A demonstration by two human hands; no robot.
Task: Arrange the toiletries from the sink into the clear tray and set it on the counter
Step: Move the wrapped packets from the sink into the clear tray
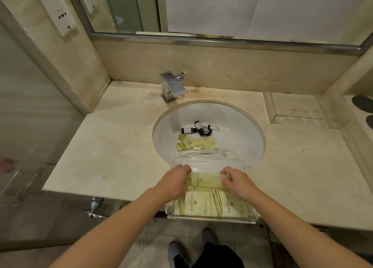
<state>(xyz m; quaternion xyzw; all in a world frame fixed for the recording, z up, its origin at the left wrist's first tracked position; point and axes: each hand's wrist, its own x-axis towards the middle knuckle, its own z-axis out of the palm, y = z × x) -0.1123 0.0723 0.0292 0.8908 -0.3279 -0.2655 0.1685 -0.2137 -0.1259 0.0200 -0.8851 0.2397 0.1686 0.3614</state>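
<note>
A clear tray point(212, 220) rests on the counter's front edge, partly over the sink point(242, 130). Two flat yellow packets point(210, 204) lie in its near half. My left hand point(175, 179) and my right hand point(236, 180) both press on a long yellow packet point(204, 181) lying across the tray's far half, one hand at each end. In the sink basin lie small dark bottles point(198, 128), a small white tube point(215, 128), more yellow packets point(191, 143), and clear-wrapped items point(203, 153).
A chrome faucet point(172, 86) stands behind the sink. The marble counter point(113, 146) spreads to the left and right. A second clear holder point(296, 110) sits at the back right. A mirror point(222, 11) hangs above. My shoes point(177, 253) show on the floor below.
</note>
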